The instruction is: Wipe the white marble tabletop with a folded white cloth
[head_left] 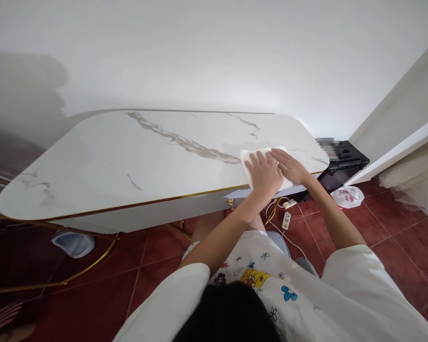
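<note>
My left hand (265,174) lies on a white folded cloth (246,155), with its fingers spread and pointing away from me. Beside it, my right hand (288,166) rests flat on the same cloth, fingers stretched out toward the left and close to the left hand's fingers. Both palms press the cloth down rather than grip it. Beneath is a white marble-patterned tabletop (103,156) with grey-brown veins and a gold front edge. The cloth sits on its right part, near the front edge, mostly covered by the hands.
A white wall (199,57) backs the table. Under the front edge shows a small gold knob (230,203). Power strips (286,220) with cords lie on the red tiled floor (164,247). To the right are a black case (353,154), a plastic bag (347,196) and a pale curtain (413,175).
</note>
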The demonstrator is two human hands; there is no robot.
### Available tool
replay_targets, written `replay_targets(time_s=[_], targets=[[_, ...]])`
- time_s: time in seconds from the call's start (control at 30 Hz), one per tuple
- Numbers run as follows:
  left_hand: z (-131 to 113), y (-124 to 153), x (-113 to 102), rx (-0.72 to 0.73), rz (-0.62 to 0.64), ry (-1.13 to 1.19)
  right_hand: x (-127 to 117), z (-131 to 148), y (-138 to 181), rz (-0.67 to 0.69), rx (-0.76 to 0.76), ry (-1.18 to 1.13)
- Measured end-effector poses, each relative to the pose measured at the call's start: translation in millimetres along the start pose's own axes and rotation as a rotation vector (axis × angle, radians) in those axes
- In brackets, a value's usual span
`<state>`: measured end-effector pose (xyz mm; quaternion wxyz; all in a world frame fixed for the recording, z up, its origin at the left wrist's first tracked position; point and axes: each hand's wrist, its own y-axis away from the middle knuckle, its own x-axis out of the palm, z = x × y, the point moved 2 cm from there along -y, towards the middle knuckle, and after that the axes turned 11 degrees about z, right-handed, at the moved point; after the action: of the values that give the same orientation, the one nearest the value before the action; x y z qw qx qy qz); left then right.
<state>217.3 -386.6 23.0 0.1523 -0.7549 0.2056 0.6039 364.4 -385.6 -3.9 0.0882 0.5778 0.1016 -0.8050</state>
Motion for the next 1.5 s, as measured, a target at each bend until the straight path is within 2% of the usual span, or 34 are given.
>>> replay_targets(time_s=[0.23,0.37,0.47,0.7,0.9,1.2,1.4,1.5], targets=[[-29,-5,3,0.058,0.014,0.027,-11,-25,21,-0.025,0.064,-0.008],[-24,-10,-4,0.082,0.074,0.042,-12,-27,20,-0.023,0.102,-0.018],[-15,-24,-10,0.136,0.125,0.062,-13,-34,12,-0.018,0.147,-0.025],[2,-95,-7,0.198,0.129,0.108,-23,-67,-40,0.027,0.209,0.004],[13,-152,-6,0.183,0.054,0.130,-35,-84,-93,0.054,0.294,0.018],[20,-203,-9,0.154,0.017,0.138,-40,-95,-146,-0.003,0.420,0.048],[32,-235,-12,0.149,0.019,0.133,-40,-111,-178,0.043,0.422,0.026],[38,-253,-12,0.117,0.042,0.138,-38,-122,-196,-0.001,0.396,0.014]])
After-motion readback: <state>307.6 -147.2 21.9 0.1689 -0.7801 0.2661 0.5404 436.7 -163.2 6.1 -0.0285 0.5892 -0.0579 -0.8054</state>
